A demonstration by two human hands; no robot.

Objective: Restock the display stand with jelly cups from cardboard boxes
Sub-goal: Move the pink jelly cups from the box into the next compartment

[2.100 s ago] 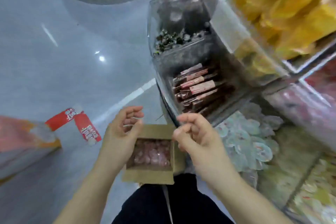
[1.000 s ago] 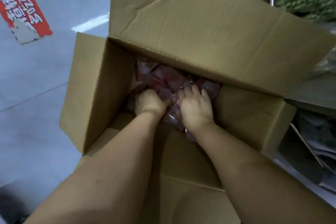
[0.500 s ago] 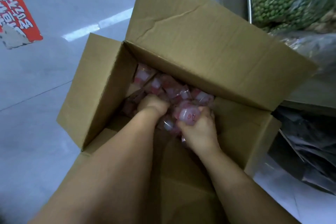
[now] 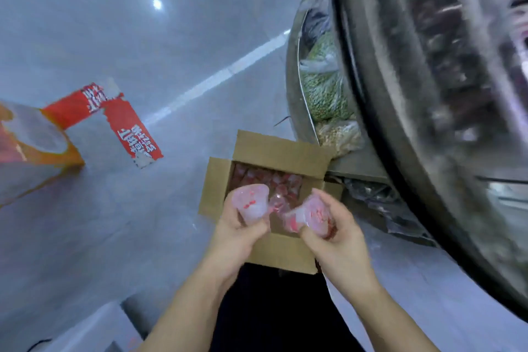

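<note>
My left hand (image 4: pixel 238 233) grips one clear pink-printed plastic jelly cup (image 4: pixel 251 203), my right hand (image 4: pixel 333 233) a handful (image 4: pixel 310 216), above the open brown cardboard box (image 4: pixel 274 151). I judge this the carrying step: next, swing right and drop them into the blurred round display stand (image 4: pixel 428 123).
</note>
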